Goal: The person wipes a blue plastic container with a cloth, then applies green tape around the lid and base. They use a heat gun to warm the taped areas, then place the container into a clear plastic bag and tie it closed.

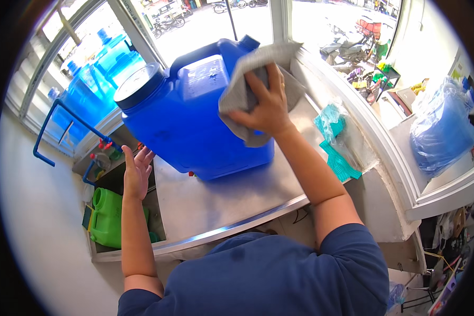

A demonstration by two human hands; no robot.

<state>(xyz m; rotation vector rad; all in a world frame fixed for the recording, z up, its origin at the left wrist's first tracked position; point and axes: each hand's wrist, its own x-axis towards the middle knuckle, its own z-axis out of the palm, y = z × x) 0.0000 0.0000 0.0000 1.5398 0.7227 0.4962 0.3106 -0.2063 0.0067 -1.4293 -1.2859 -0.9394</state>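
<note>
A big blue plastic water jug (195, 142) stands on the metal counter, with a round black-rimmed cap (140, 87) on its left end and a smaller blue cap (249, 43) at the top. My right hand (263, 105) grips a grey cloth (239, 79) at the jug's upper right side, its fingers spread over the fabric. The cloth's edge is blurred. My left hand (137, 171) is open, fingers stretched upward, beside the jug's lower left side. Whether it touches the jug I cannot tell.
The metal counter (216, 205) has a sink (155, 216) at its left, holding a green jug (106, 216). Blue pipe (52, 118) rises by the window. Teal mesh (339, 160) in clear plastic lies right. Blue bottles (97, 79) stand behind the glass; a plastic-wrapped blue container (442, 129) sits far right.
</note>
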